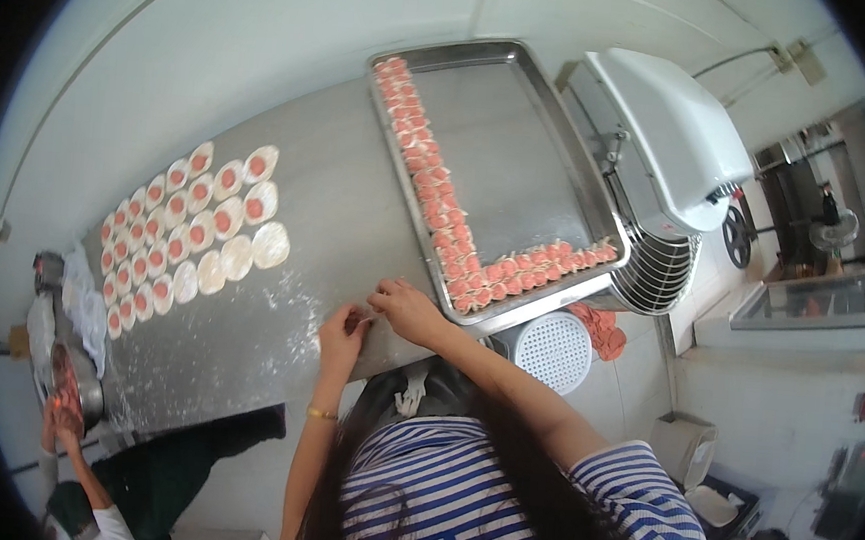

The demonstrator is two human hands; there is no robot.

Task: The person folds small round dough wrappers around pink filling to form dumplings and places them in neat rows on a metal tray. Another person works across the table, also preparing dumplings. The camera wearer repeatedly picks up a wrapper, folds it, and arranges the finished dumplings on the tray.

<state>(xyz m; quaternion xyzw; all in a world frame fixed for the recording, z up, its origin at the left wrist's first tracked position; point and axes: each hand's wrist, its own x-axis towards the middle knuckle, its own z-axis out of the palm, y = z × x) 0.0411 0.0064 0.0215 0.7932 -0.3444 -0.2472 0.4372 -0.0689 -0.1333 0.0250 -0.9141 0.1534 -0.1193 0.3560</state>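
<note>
My left hand (344, 336) and my right hand (408, 311) meet above the near edge of the steel table (326, 212), beside the tray's near corner. Both have their fingers bent in a pinch. A small bit of something pale pinkish shows between the fingertips, too covered to name. Right of them, a big metal tray (520, 166) holds rows of small filled dumplings (425, 159) along its left and near sides. On the left of the table lie rows of round dough wrappers (272, 244), most topped with a dab of pink filling (257, 165).
Loose flour dusts the table. Behind the tray's right side stands a white mixer (663, 136) with a wire guard (658, 271). A white perforated stool (552, 352) sits below the tray. At far left, another person's hands (63, 420) work at a metal bowl (89, 387) of reddish filling.
</note>
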